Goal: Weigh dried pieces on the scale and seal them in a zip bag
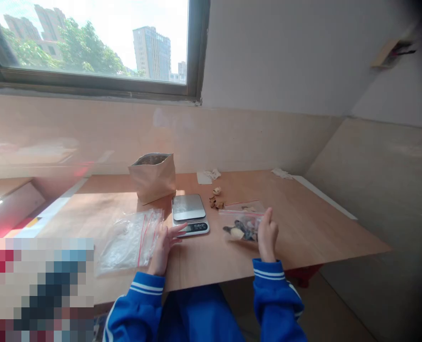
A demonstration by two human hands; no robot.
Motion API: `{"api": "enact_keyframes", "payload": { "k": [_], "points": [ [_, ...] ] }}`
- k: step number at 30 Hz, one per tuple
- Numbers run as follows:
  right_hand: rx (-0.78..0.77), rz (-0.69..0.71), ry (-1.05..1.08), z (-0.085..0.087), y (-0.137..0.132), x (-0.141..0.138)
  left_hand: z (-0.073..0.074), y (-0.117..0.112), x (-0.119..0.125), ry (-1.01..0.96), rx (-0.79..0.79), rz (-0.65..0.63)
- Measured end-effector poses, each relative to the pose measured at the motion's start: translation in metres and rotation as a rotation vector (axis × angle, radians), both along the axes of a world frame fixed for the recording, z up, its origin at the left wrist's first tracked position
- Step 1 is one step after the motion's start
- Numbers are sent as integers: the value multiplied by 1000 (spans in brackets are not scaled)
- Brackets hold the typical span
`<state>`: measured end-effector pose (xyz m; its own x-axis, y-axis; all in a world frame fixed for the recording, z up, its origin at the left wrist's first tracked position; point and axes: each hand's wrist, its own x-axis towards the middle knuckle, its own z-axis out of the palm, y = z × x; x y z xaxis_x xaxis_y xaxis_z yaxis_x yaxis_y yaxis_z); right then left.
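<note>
**Blue sleeves at the bench: filled bag in hand, scale touched**

Blue cuffs with white stripes frame both forearms at the near edge of the table (303, 228), a sheet of pale brown board.

Left hand (164, 244): fingers spread and extended, nothing gripped. The fingertips reach the front of the scale (190, 214), at or just beside its display strip; whether they press a button cannot be told. The heel of the hand lies beside a pile of empty bags (127, 240), clear plastic with red zip lines, lying flat.

Right hand (267, 235): held edge-on, fingers loosely curled against the right end of a filled bag (242, 227). This bag lies on the table just right of the scale, not on the platform, and holds dark and pale pieces. How firmly it is pinched cannot be told; the thumb is hidden.

Beyond it, a few loose brown pieces (215, 200) lie on the board near the scale's far right corner. Further back stands an open kraft pouch (153, 176), upright, contents dark. Scraps of white paper (208, 176) lie near the wall.

Assessment: the platform is bare, so a zero reading should be confirmed before the bag goes on. In my judgement the bag is best lifted by its zip edge, kept level, and set centrally on the platform with no corner overhanging onto the table, and both hands withdrawn before the display is read. The reading itself is too small to make out.
</note>
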<state>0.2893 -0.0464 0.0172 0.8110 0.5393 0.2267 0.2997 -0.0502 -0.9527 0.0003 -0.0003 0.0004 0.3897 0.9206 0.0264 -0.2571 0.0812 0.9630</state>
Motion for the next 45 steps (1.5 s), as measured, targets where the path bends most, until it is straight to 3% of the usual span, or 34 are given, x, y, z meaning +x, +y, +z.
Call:
{"api": "enact_keyframes", "payload": {
  "k": [4,7,12,15,18,22,24,28,30,32,35,40,45],
  "points": [
    [-130,-60,-253,8,-4,31,2,0,1,13,4,-18],
    [-193,-93,-417,5,-3,38,2,0,1,29,23,-15],
    [-250,-104,-589,-26,5,21,2,-1,1,64,78,-6],
    [-356,-21,-815,-53,12,13,7,-5,1,70,123,60],
    [-453,58,-965,-69,20,23,19,-9,-1,110,198,229],
    [-498,82,-956,-69,34,45,40,5,-12,263,351,604],
    [-495,85,-937,-61,41,47,46,25,-23,352,385,781],
    [-392,235,-955,-43,58,25,40,83,-52,582,358,933],
    [-324,383,-951,-36,71,8,31,113,-66,716,399,932],
    [-286,487,-921,-34,88,-7,22,139,-74,789,435,850],
    [-291,507,-867,-42,113,-18,8,164,-78,770,432,754],
    [-193,481,-775,-65,132,-15,-13,173,-74,513,420,556],
    [-50,531,-651,-60,127,-16,-21,172,-81,642,392,655]
  ]
}}
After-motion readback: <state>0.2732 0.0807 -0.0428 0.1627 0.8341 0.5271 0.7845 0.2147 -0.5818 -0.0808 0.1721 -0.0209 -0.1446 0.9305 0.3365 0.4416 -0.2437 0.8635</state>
